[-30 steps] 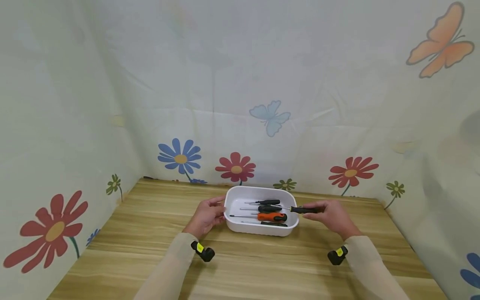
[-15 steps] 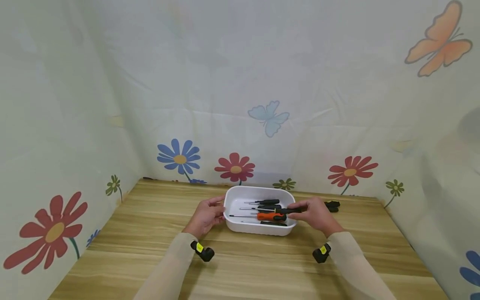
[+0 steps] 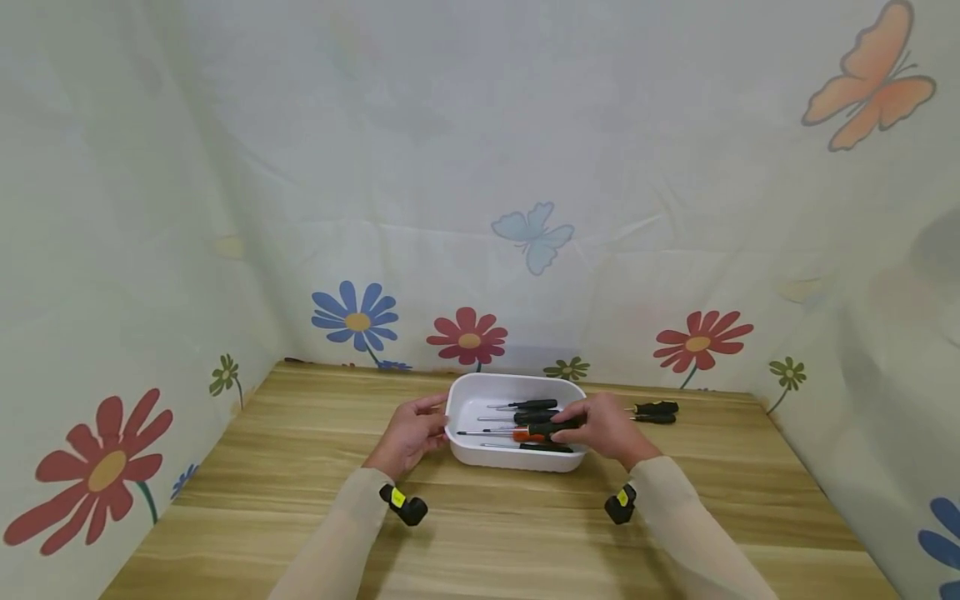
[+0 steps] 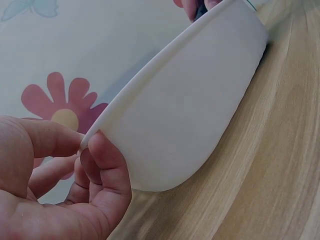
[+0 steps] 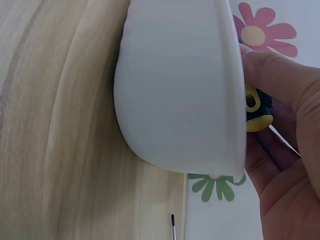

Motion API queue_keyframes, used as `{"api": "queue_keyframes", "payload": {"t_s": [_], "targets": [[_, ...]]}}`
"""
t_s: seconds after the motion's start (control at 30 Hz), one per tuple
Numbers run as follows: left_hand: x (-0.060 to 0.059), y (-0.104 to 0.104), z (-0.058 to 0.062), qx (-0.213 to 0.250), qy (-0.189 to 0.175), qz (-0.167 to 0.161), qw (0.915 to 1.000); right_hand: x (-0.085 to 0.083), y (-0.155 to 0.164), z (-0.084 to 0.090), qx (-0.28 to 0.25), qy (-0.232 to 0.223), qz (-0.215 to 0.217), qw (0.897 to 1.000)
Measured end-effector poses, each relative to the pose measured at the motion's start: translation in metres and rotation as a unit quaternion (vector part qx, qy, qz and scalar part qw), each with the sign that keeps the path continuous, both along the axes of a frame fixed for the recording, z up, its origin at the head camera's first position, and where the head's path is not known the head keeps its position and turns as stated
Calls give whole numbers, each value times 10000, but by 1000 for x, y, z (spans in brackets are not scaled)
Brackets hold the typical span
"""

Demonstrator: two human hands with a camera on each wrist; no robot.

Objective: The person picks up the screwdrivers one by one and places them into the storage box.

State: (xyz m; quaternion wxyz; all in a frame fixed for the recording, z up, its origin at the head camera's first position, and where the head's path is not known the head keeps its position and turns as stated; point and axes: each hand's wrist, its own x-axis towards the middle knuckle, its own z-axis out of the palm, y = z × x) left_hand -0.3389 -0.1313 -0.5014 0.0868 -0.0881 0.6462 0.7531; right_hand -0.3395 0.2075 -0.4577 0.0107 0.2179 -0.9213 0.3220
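Note:
A white plastic tub (image 3: 513,457) with rounded corners stands on the wooden table. At its left end my left hand (image 3: 411,432) pinches the rim (image 4: 112,107) between thumb and fingers. My right hand (image 3: 600,425) reaches over the right end, gripping a black-handled screwdriver (image 3: 546,428) with its shaft pointing left. In the right wrist view this handle's end (image 5: 260,110) shows black and yellow. Under it lies an orange-and-black screwdriver (image 3: 519,436), its handle mostly covered. Other black-handled screwdrivers (image 3: 536,405) lie in the tub, shafts to the left, one along the front wall (image 3: 547,447).
Two black-handled screwdrivers (image 3: 657,408) lie on the table to the right, behind my right hand. A flowered cloth backdrop (image 3: 405,250) hangs behind and on both sides of the wooden table (image 3: 315,467).
My right hand has moved left with the screwdriver, from beyond the tub's right rim to over the tub, and lower. The two screwdrivers on the right came into sight. My left hand stays put.

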Motion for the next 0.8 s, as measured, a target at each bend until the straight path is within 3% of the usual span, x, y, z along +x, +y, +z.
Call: {"api": "queue_keyframes", "payload": {"t_s": [0.4, 0.8], "targets": [[0, 0, -1, 85, -32, 12, 10000, -4, -12, -3, 536, -270, 111, 9981], [-2, -2, -1, 46, -17, -73, 10000, -3, -19, -1, 781, -133, 78, 9968]]}}
